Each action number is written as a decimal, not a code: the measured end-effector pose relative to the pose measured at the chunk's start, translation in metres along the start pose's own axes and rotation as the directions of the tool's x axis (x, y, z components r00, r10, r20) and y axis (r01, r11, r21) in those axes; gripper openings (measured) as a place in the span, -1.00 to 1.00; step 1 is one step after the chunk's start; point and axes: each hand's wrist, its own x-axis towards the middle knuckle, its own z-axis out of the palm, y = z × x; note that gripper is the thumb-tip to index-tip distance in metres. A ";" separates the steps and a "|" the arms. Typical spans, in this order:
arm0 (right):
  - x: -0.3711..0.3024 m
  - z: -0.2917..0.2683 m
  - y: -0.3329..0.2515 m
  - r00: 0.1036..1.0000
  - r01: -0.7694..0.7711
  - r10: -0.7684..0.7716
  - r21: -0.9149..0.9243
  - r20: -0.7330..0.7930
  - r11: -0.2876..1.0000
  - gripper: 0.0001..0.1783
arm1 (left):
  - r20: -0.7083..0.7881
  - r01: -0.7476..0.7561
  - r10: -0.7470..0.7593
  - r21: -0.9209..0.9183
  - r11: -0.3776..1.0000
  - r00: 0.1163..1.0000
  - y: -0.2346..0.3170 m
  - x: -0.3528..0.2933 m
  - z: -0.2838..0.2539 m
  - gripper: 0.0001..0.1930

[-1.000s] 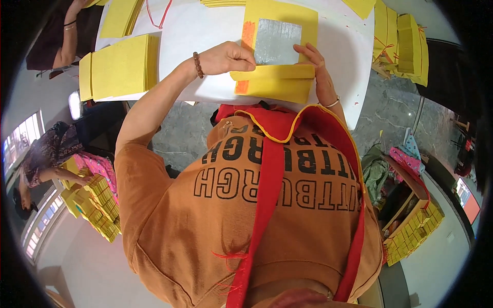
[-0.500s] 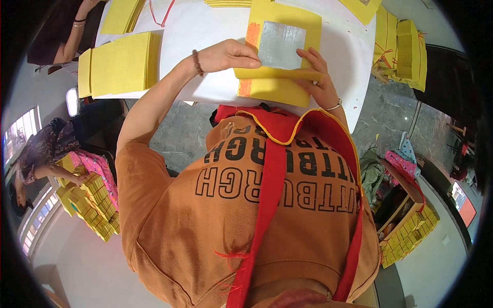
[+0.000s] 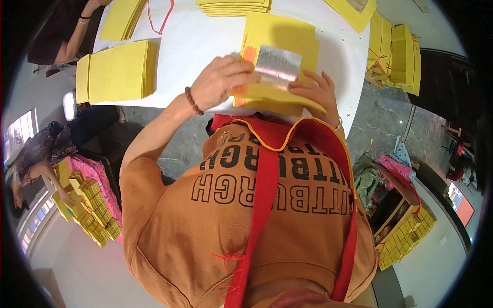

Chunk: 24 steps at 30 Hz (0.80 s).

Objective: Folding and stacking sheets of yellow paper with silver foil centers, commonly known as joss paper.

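A yellow paper sheet with a square of silver foil and an orange streak lies in front of me, on other yellow paper. Its near part is lifted in a curve, and the foil bends and shines along its lower half. At the left side of the foil, my left hand is closed with its fingertips on the sheet. My right hand grips the curled near part on the right, its upper fingers partly spread over the paper. The thumbs' hold is partly hidden, and the fingers are slightly blurred.
Thick yellow paper stacks lie at the table's left and far edge. A red string loop rests on the white table. Tied yellow bundles stand at right. Another person handles yellow packets at left.
The sheet's near part is bent further, and the foil, flat before, now curves with it. My left hand has shifted left and nearer to me, its fingers still at the foil's left side.
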 end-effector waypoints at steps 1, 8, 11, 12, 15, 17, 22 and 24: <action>-0.003 -0.001 -0.003 0.998 0.054 -0.053 -0.058 0.021 0.997 -0.80 | 0.047 0.018 -0.016 -0.031 0.999 0.999 0.006 -0.004 -0.002 -0.64; -0.006 0.007 -0.008 0.994 -0.106 0.104 0.098 0.025 0.989 -0.82 | 0.020 0.151 -0.151 -0.203 0.967 0.988 0.008 -0.013 0.006 -0.77; 0.002 0.014 -0.011 0.880 -0.457 0.474 0.332 0.034 0.825 -0.72 | 0.228 0.626 -0.583 -0.336 0.704 0.779 0.015 0.004 0.001 -0.72; 0.005 0.016 -0.011 0.879 -0.458 0.476 0.329 0.030 0.826 -0.72 | 0.228 0.622 -0.580 -0.338 0.706 0.782 0.013 0.007 0.004 -0.72; 0.014 0.022 -0.011 0.770 -0.532 0.637 0.517 -0.035 0.671 -0.56 | 0.362 0.783 -0.709 -0.433 0.447 0.605 0.003 0.013 0.015 -0.67; 0.020 0.024 -0.014 0.762 -0.399 0.636 0.688 -0.118 0.606 -0.45 | 0.259 0.737 -0.730 -0.490 0.466 0.633 0.000 0.015 0.022 -0.64; 0.024 0.029 -0.003 0.759 -0.474 0.619 0.482 -0.201 0.737 -0.43 | 0.329 0.804 -0.768 -0.460 0.378 0.549 -0.007 0.024 0.025 -0.61; 0.024 0.031 0.000 0.761 -0.497 0.626 0.465 -0.173 0.733 -0.43 | 0.350 0.829 -0.779 -0.430 0.359 0.519 -0.009 0.025 0.027 -0.60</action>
